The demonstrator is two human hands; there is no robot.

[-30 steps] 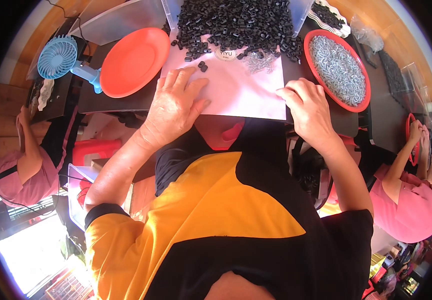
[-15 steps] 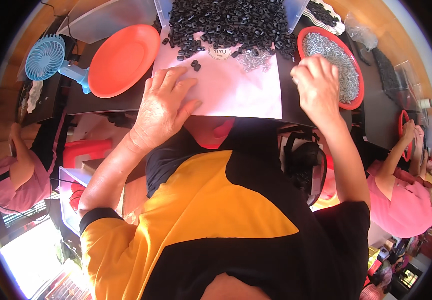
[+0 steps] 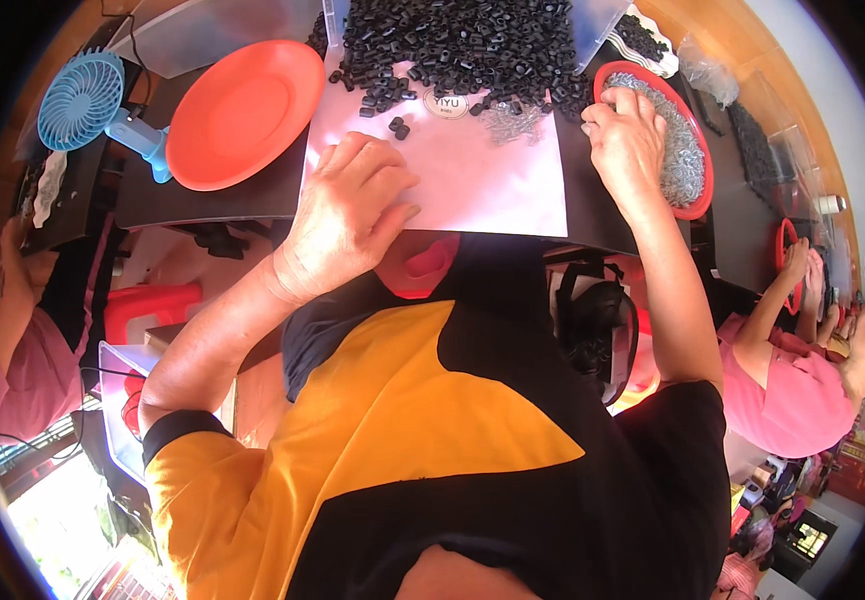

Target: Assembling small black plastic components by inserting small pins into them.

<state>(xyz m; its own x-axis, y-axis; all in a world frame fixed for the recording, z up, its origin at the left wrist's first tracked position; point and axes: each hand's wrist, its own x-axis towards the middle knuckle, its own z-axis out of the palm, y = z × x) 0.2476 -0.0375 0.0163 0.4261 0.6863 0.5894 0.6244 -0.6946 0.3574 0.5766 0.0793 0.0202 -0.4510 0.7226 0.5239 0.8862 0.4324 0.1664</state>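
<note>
Head view: with the right hand (image 3: 628, 140), curling the fingers inward over the left side of a red oval plastic plate (image 3: 689, 212) heaped with small silvery metal pieces (image 3: 681, 165). Bunching the fingertips near the plate's left rim; unable to tell of any grip on a piece, tips too small to read.

With the left hand (image 3: 353, 205), bending the fingers loosely and holding the thumb apart from them, leaving a gap. Covering part of the left edge of a pale pink flat sheet (image 3: 483, 190).

Outward on the sheet: seeing two loose black blocky pieces (image 3: 400, 127) lying just beyond the left fingers, and a scatter of small shiny pieces (image 3: 516, 122) lying toward the far right corner.

Farther: noting a dense heap of small black pieces (image 3: 463, 50) spilling from a clear plastic bin (image 3: 593, 35) onto the sheet's far part.

Left of the sheet: observing a bare red oval plate (image 3: 245, 115) lying near a light-blue plastic fan (image 3: 81, 100).

Outermost right: seeing a person in a pink top (image 3: 793, 395) sitting well apart.
</note>
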